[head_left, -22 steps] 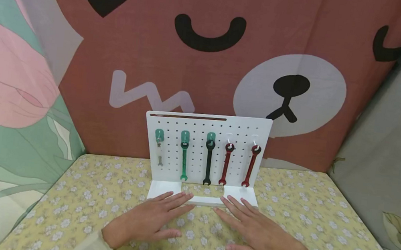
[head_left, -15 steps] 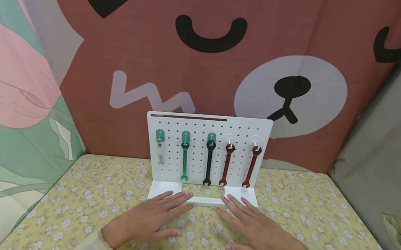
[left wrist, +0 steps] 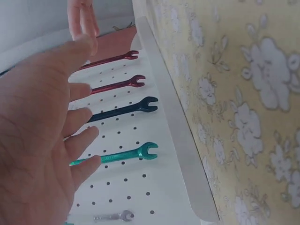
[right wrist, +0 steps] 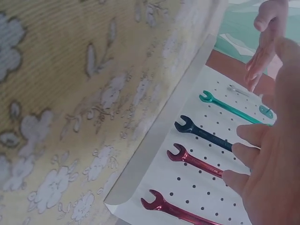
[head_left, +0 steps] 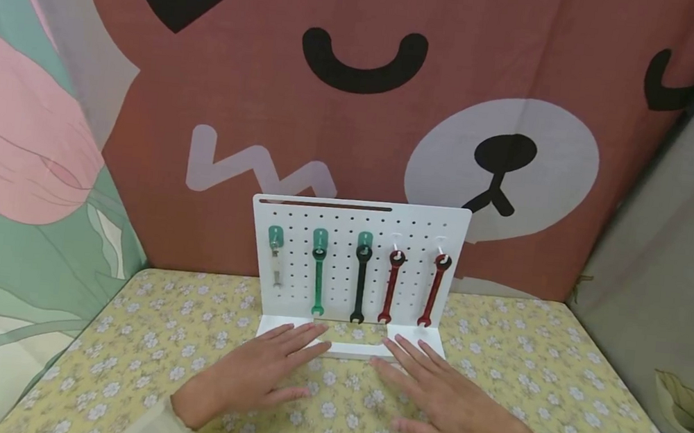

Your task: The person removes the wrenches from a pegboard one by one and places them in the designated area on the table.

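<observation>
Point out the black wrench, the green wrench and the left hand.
black wrench (head_left: pixel 360 282), head view, mid-shaft.
green wrench (head_left: pixel 318 280), head view, mid-shaft.
left hand (head_left: pixel 247 374), head view, back of the hand.

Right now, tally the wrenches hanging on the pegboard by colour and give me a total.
Silver wrench: 1
Green wrench: 1
Black wrench: 1
Red wrenches: 2
Total: 5, all hanging on the white pegboard.
</observation>
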